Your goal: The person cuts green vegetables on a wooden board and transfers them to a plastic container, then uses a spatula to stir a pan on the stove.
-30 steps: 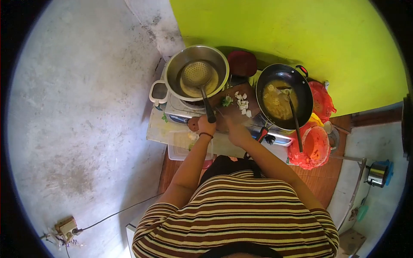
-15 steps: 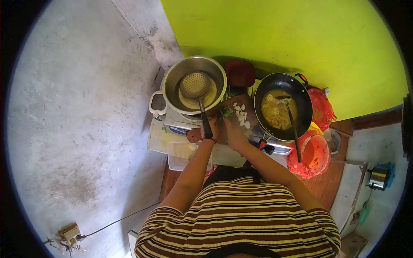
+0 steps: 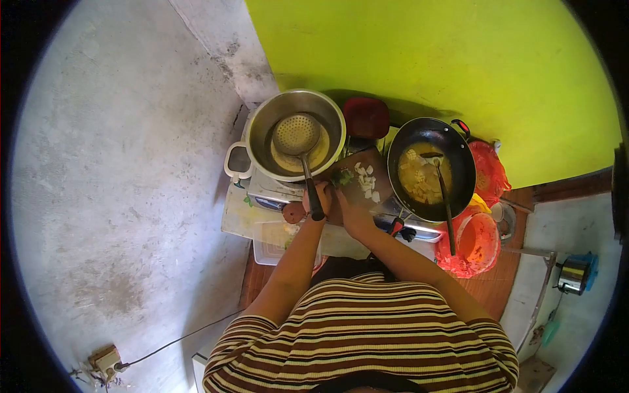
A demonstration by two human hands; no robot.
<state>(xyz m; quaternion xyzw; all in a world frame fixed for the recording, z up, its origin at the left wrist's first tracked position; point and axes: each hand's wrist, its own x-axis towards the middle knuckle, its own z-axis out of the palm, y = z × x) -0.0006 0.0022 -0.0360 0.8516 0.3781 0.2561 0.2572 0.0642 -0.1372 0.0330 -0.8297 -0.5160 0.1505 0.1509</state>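
Observation:
My left hand (image 3: 320, 198) and my right hand (image 3: 354, 216) are close together at the near left part of a brown cutting board (image 3: 379, 162). A black skimmer handle (image 3: 312, 190) crosses in front of my left hand and hides part of it. Both hands look closed, but what is in their fingers is too small and dark to make out. Just beyond my fingers lie some green leaf pieces (image 3: 342, 175). Several white chopped pieces (image 3: 367, 181) lie farther right on the board.
Left of the board stands a large metal pot (image 3: 262, 141) with a perforated skimmer (image 3: 296, 134) inside. At right, a black wok (image 3: 464, 167) holds yellowish food and a spatula (image 3: 447, 206). Red plastic containers (image 3: 477, 239) stand beyond it. A clear plastic box (image 3: 265, 254) sits near my left forearm.
The view has shifted slightly. My right hand has moved a little nearer to me and to the left. The green pieces look flatter and more spread out.

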